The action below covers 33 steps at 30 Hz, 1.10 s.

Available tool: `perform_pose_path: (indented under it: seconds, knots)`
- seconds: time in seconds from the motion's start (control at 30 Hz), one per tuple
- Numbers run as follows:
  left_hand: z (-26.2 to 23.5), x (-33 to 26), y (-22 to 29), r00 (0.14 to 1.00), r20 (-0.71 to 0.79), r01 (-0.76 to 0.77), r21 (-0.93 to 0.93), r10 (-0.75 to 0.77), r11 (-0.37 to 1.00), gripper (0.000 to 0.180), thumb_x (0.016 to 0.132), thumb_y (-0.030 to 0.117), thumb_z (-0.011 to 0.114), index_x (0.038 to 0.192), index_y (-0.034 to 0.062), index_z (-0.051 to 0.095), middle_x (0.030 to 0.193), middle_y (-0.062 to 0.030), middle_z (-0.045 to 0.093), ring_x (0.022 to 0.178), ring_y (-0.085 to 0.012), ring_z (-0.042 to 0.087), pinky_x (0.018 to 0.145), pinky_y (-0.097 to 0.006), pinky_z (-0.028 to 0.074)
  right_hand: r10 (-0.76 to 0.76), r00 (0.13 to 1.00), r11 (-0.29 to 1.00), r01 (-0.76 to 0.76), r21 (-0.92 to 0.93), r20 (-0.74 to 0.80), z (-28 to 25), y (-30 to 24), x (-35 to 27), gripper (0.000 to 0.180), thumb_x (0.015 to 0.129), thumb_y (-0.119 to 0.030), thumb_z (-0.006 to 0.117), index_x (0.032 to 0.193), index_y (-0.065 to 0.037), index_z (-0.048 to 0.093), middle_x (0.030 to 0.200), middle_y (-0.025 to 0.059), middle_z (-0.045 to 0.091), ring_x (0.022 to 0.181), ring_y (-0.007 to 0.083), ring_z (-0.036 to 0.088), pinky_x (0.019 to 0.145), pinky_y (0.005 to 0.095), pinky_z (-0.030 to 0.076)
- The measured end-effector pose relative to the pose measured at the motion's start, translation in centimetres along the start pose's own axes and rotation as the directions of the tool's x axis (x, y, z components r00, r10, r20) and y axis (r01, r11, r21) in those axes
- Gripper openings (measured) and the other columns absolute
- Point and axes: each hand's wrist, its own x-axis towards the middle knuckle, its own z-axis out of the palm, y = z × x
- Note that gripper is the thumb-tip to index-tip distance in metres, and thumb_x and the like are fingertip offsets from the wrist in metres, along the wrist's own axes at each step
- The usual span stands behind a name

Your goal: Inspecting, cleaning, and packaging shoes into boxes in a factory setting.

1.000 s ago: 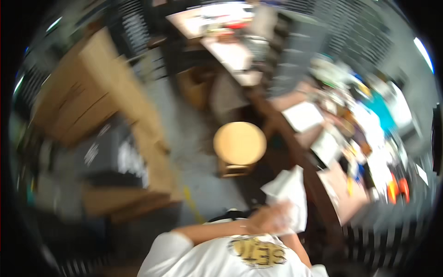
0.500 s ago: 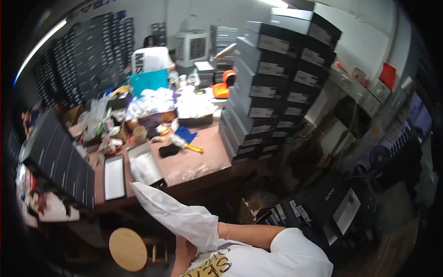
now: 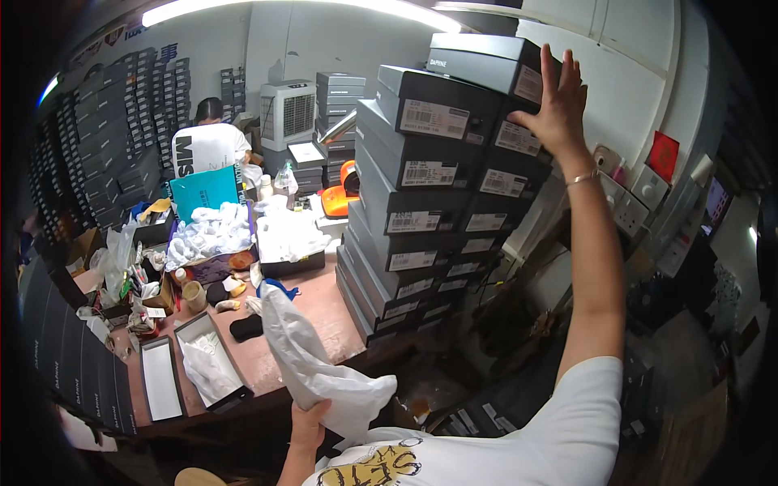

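Observation:
My left hand [image 3: 309, 425] grips the lower part of a white cloth bag [image 3: 324, 364], which stands up to a narrow tip over the table's front edge. Its contents, if any, are hidden. High on the right, my right hand [image 3: 559, 113] is raised with fingers spread and holds nothing. It is in front of the label end of the top grey shoebox [image 3: 478, 63] on a tall stack of shoeboxes [image 3: 429, 166]; whether it touches the cardboard I cannot tell. Beyond the bag, an open shoebox [image 3: 236, 398] with white wrapping inside lies beside a shallow white-lined lid [image 3: 162, 381].
On the pink table [image 3: 324, 308] are a black cloth item [image 3: 246, 327], a jar [image 3: 194, 296] and heaps of white paper [image 3: 212, 235]. More grey shoeboxes [image 3: 69, 356] line the left. A person [image 3: 209, 113] sits at the back. A round stool [image 3: 198, 477] shows below.
My right hand has left the white bag and risen to the top of the shoebox stack. My left hand keeps the bag, now tilted more upright. The view has turned.

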Motion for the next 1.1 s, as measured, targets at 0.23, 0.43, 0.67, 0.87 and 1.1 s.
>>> perform_pose_path:
  seconds: [0.23, 0.43, 0.67, 0.87, 1.1]
  knots:
    - [-0.8, 2.9, -0.7, 0.995, -0.030, 0.095, -0.009, -0.095, 0.995, 0.045, 0.071, -0.004, 0.068, 0.114, 0.0001, 0.054, 0.105, -0.0092, 0.063, 0.096, -0.0231, 0.062, 0.089, -0.038, 0.048, -0.132, 0.987, 0.981, 0.117, 0.153, 0.090, 1.8, 1.1, 2.4, 0.118, 0.050, -0.022, 0.088, 0.147, -0.020, 0.020, 0.134, 0.0157, 0.039, 0.128, 0.0326, 0.036, 0.109, 0.0545, 0.023]
    - [-1.5, 5.1, 1.0, 0.998, -0.046, 0.054, 0.050, -0.052, 0.997, 0.043, 0.072, -0.002, 0.067, 0.114, -0.0005, 0.055, 0.101, -0.0090, 0.063, 0.093, -0.0223, 0.061, 0.086, -0.037, 0.048, -0.223, 0.974, 0.974, 0.221, -0.045, -0.041, -3.2, -3.5, -1.8, 0.105, 0.049, -0.021, 0.087, 0.141, -0.018, 0.036, 0.130, 0.0141, 0.041, 0.123, 0.0330, 0.039, 0.107, 0.0568, 0.021]
    - [-3.5, 7.3, 3.6, 0.998, -0.002, 0.065, 0.127, -0.066, 0.990, 0.048, 0.072, 0.001, 0.066, 0.117, 0.0005, 0.052, 0.105, -0.0094, 0.061, 0.097, -0.0236, 0.058, 0.088, -0.037, 0.045, -0.248, 0.962, 0.969, 0.244, -0.051, -0.115, -5.9, -5.5, -5.5, 0.072, 0.067, -0.018, 0.076, 0.132, -0.025, 0.044, 0.125, 0.0138, 0.045, 0.118, 0.0312, 0.045, 0.108, 0.0581, 0.015]
    - [-3.8, 8.2, 4.2, 0.998, 0.023, 0.055, 0.196, -0.060, 0.979, 0.056, 0.070, 0.003, 0.066, 0.124, 0.0011, 0.048, 0.112, -0.0106, 0.060, 0.104, -0.0263, 0.057, 0.094, -0.039, 0.043, -0.266, 0.952, 0.958, 0.245, -0.147, -0.150, -5.5, -6.0, -7.1, 0.051, 0.083, -0.016, 0.063, 0.129, -0.032, 0.048, 0.123, 0.0130, 0.047, 0.115, 0.0298, 0.048, 0.111, 0.0568, 0.009]
    - [-5.2, 8.7, 3.8, 0.988, 0.028, 0.142, 0.219, -0.152, 0.965, 0.047, 0.077, 0.017, 0.068, 0.120, 0.0030, 0.052, 0.108, -0.0092, 0.060, 0.101, -0.0231, 0.056, 0.089, -0.035, 0.045, -0.223, 0.963, 0.970, 0.204, -0.130, -0.154, -4.9, -6.5, -8.6, 0.050, 0.080, -0.023, 0.069, 0.125, -0.036, 0.051, 0.127, 0.0135, 0.044, 0.118, 0.0305, 0.045, 0.112, 0.0558, 0.004]
